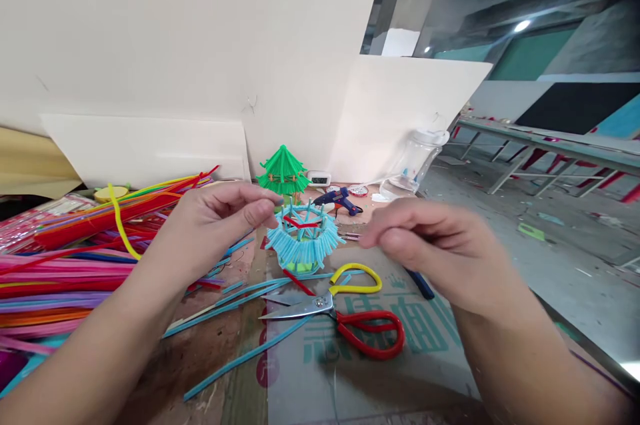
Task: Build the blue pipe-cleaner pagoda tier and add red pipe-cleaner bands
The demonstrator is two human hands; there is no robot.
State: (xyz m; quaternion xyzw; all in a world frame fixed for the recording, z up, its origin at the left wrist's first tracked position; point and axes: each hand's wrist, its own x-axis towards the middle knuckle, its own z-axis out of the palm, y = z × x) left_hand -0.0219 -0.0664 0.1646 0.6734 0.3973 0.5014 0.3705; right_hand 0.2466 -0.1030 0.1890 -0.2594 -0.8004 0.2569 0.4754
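My left hand [225,222] is raised left of the light blue pipe-cleaner model [305,245], thumb and forefinger pinched together. Whatever is between those fingertips is too small to make out. On the other side, my right hand [435,245] is also closed in a pinch, slightly blurred, and anything it holds is hidden. The blue model has a fringed skirt, upright posts and a red pipe-cleaner piece [300,222] across its top. Below both hands lie scissors [320,305] with one yellow and one red handle, blades apart, beside light blue pipe cleaners [245,358].
A green pipe-cleaner pavilion [283,172] stands behind the model, near a blue glue gun [335,200] and a small digital clock [319,178]. Colourful pipe cleaners [60,278] are heaped at left. A clear plastic jar [415,158] leans at back right, before white boards [190,52].
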